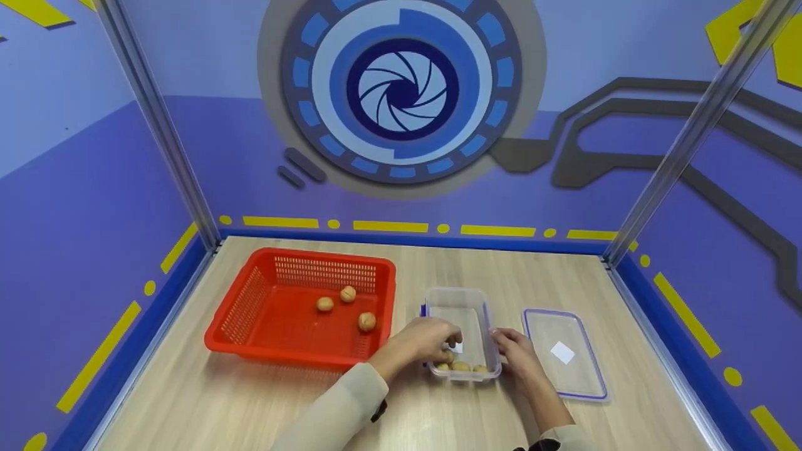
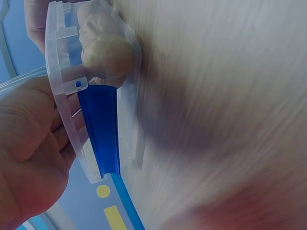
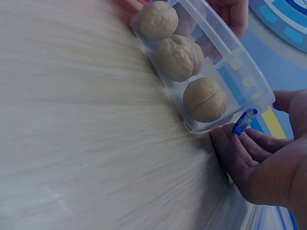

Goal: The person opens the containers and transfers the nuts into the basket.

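Observation:
A clear plastic food container [image 1: 476, 313] sits on the table with several walnuts [image 1: 460, 366] at its near end. My left hand [image 1: 426, 338] reaches over its left wall; in the left wrist view its loosely bent fingers [image 2: 67, 136] show through the plastic, beside the blue latch [image 2: 100, 129]. One walnut lies right under the fingertips, and no clear grip on it shows. At the right side, my right hand [image 1: 517, 354] holds the container, thumb at the rim and fingers [image 3: 249, 148] low by the hanging latch [image 3: 243, 122]. Three walnuts [image 3: 205, 99] show plainly through the near wall.
A red plastic basket [image 1: 250, 354] stands on the left with three walnuts [image 1: 366, 322] inside. To the right lies the container's clear lid [image 1: 583, 369] with a blue seal and a white square label. Blue-purple panels [image 1: 407, 207] enclose the wooden table [image 1: 219, 401] at the back and sides.

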Action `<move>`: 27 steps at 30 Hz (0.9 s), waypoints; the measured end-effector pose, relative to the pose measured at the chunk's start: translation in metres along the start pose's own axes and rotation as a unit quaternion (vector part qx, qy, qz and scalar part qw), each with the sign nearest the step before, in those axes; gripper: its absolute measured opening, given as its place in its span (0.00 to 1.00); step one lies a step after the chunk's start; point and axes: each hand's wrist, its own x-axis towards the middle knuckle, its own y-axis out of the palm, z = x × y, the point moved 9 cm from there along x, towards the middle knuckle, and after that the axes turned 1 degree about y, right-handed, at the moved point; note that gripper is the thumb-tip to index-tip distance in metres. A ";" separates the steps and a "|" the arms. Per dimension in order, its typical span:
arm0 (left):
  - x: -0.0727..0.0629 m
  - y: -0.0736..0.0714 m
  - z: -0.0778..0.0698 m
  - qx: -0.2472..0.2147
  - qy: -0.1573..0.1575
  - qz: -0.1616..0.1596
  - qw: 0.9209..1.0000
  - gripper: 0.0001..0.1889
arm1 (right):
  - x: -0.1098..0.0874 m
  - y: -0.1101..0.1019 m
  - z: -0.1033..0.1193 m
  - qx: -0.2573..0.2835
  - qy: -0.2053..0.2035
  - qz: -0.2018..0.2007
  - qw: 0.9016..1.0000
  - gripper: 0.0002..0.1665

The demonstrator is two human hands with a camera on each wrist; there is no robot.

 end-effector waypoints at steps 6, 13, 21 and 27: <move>-0.001 -0.002 0.001 -0.023 -0.005 0.005 1.000 0.17 | 0.001 -0.001 -0.001 -0.003 0.000 -0.002 1.000 0.24; 0.001 0.000 0.000 -0.003 -0.005 0.006 1.000 0.17 | 0.000 0.001 -0.002 0.000 0.011 0.007 1.000 0.29; 0.003 0.002 -0.001 0.051 -0.003 -0.009 0.999 0.13 | 0.000 0.002 -0.002 -0.010 0.015 0.014 1.000 0.31; 0.003 0.004 -0.001 0.061 -0.009 -0.010 0.998 0.13 | 0.001 0.001 -0.003 -0.007 0.008 0.006 1.000 0.28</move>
